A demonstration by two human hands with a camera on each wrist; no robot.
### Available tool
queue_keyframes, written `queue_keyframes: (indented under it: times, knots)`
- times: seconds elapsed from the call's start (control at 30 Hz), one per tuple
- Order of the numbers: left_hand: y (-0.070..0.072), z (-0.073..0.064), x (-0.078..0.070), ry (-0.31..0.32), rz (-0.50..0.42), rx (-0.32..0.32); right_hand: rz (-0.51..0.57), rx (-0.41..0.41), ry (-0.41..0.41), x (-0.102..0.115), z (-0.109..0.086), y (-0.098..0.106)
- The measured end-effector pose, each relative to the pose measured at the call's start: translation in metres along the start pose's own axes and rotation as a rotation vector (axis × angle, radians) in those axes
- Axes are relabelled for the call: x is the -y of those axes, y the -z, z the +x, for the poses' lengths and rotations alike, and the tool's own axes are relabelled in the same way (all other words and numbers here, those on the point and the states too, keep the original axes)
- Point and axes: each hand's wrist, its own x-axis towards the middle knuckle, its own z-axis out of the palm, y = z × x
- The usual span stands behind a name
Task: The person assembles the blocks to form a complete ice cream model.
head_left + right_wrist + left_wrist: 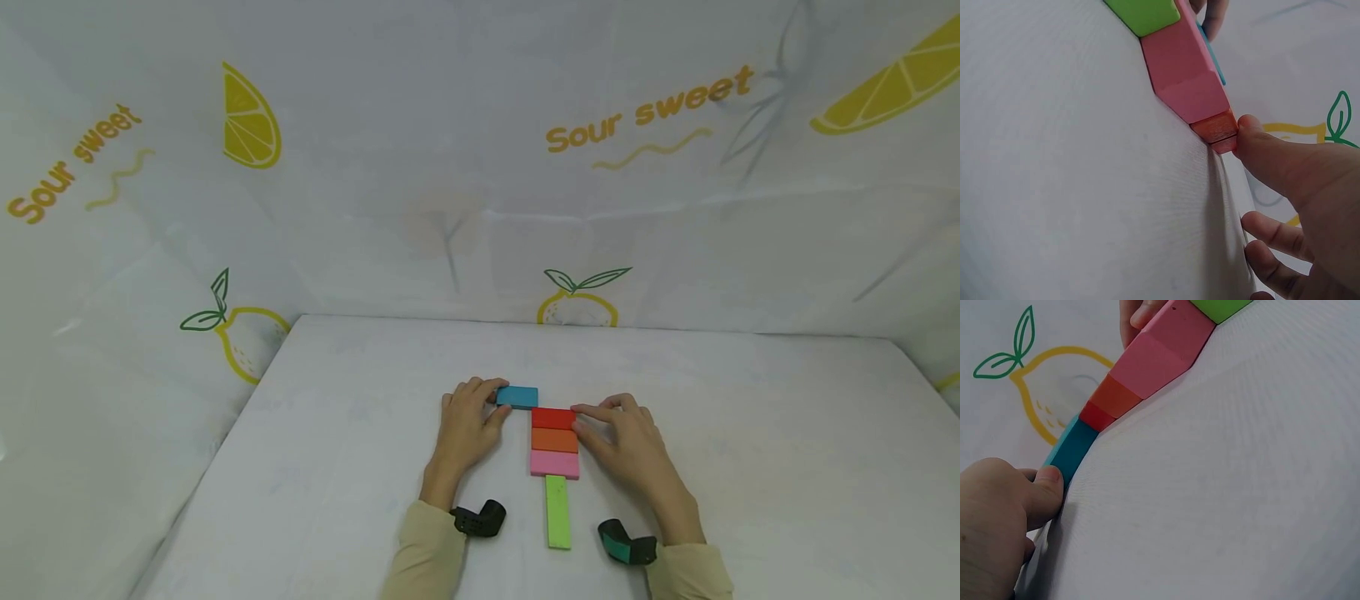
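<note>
My left hand [467,423] pinches the left end of a blue rectangular block [519,397] between thumb and fingers. That block lies crosswise, its right end close to the upper left corner of a red block [552,418]. At the red block's right end, the thumb and index finger of my right hand [628,437] grip its corner; in the right wrist view the thumb [1249,132] presses against the end. Below the red one, an orange block [554,440] and a pink block [554,463] lie edge to edge in a stack-like column.
A light green block [557,512] extends lengthwise from the pink block toward the person, between the forearms. Black wrist cameras [480,518] sit on both wrists. A white cloth covers the table [787,433], and a lemon-printed sheet [420,167] rises behind it.
</note>
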Motion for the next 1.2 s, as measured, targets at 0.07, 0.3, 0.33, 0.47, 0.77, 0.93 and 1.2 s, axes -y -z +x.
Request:
queue_keyframes:
  times: [0.07, 0.3, 0.33, 0.47, 0.77, 0.93, 1.2]
  knots:
    - [-0.0005, 0.0002, 0.0001, -0.003, 0.001, -0.003, -0.001, 0.004, -0.003, 0.0002, -0.0001, 0.0001]
    - [-0.0019, 0.0004, -0.0003, -0.002, 0.0, -0.002, -0.005, -0.001, 0.003, -0.001, 0.0006, -0.0002]
    - [-0.0018, 0.0004, -0.0006, -0.002, 0.001, -0.001, -0.006, -0.003, 0.005, -0.0011, 0.0007, 0.0]
    - [-0.0011, 0.0, -0.0011, 0.001, 0.005, 0.006, -0.002, 0.006, -0.001, -0.0008, 0.0005, 0.0004]
    - [-0.0016, -0.0003, 0.0, -0.007, 0.013, -0.003, 0.004, 0.012, 0.004, -0.0003, 0.0002, 0.0005]
    - [-0.0015, -0.0001, -0.0007, -0.005, 0.017, -0.002, 0.002, 0.009, 0.004, -0.0001, 0.0002, 0.0001]
    - [-0.0009, 0.0003, -0.0031, -0.004, 0.0, 0.013, -0.002, 0.006, 0.006, -0.0001, 0.0001, 0.0004]
